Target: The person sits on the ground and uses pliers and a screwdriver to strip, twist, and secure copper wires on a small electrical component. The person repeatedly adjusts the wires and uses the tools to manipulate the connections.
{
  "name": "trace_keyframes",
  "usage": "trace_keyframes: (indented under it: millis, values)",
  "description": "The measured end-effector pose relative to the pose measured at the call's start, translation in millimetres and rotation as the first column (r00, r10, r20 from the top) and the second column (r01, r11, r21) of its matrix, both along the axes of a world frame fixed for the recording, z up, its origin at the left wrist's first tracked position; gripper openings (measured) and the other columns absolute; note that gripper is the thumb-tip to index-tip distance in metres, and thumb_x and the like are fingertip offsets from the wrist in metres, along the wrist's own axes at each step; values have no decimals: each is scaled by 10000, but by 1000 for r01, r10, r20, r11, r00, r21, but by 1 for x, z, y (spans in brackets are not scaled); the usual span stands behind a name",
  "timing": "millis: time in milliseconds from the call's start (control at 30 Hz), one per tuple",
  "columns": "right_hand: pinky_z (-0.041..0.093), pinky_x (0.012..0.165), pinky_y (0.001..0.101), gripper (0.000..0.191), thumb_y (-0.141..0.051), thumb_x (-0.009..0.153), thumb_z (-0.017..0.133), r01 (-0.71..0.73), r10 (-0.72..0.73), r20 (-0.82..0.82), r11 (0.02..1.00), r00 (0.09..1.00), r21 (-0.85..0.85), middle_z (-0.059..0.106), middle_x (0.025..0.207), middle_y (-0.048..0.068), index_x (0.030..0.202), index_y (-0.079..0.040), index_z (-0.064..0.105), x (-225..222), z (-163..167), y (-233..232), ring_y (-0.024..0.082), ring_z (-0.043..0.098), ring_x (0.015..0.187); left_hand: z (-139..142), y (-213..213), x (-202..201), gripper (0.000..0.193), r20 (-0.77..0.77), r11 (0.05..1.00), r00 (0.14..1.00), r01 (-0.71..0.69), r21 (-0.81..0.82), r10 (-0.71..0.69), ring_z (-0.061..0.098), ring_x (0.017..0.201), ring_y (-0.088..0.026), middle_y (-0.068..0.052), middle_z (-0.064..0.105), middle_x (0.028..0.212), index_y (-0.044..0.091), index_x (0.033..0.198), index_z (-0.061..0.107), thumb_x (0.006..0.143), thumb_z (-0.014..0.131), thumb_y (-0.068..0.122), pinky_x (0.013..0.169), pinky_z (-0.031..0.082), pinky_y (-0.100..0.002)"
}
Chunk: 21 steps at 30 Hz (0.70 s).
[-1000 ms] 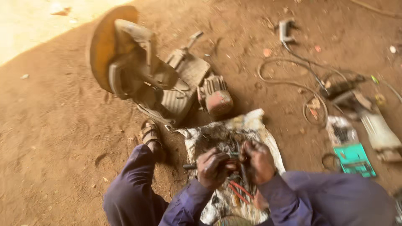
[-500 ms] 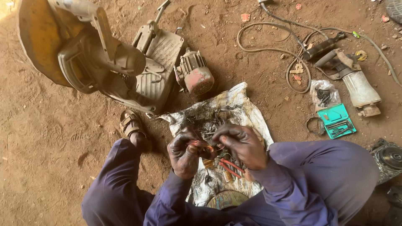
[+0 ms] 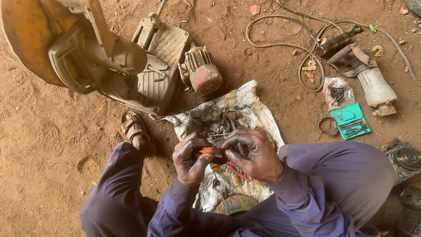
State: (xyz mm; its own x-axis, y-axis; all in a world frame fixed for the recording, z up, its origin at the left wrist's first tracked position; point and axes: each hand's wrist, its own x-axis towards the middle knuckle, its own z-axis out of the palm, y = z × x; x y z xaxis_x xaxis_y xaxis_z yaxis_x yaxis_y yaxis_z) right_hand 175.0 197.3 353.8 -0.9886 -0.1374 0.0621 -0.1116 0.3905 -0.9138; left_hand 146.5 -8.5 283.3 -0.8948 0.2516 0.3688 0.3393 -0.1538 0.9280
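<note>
Bundle of red wires sitting between both hands, above the dirty sheet on the ground. Left hand pinching it closed from below; right hand gripping its other end, fingers curled tight. Teal case lying open, small bits inside; clear bag holding dark screws. Small motor and chop saw sitting beyond. Since the earlier frame, view is moving closer; hands staying together.
</note>
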Motion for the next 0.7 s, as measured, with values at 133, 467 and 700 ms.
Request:
trace_keyframes:
  millis: [133,467,700]
  values:
    - [493,602,337,87,-88,758,755,60,-48,-107,993,993,105,714,807,42,824,-59,708,-1,2,-3,157,629,624,7,1,-2,339,-81,996,996,-29,-80,22,625,747,-144,-84,657,855,-26,991,680,961,785,295,640,495,-273]
    - [510,700,343,142,-127,870,670,100,-57,-315,987,947,122,591,808,66,853,-76,539,3,-36,-12,176,586,726,-2,15,4,278,-340,915,911,-325,-238,235,669,669,-150,-87,700,851,24,939,669,1018,707,287,563,542,-284]
    - [431,640,257,110,-109,968,598,-57,49,-30,916,998,-396,570,925,52,917,-36,534,2,-55,-4,80,477,730,-6,15,-5,280,-142,918,950,-305,-252,277,610,558,-104,-64,678,733,33,892,663,996,660,293,471,503,-260]
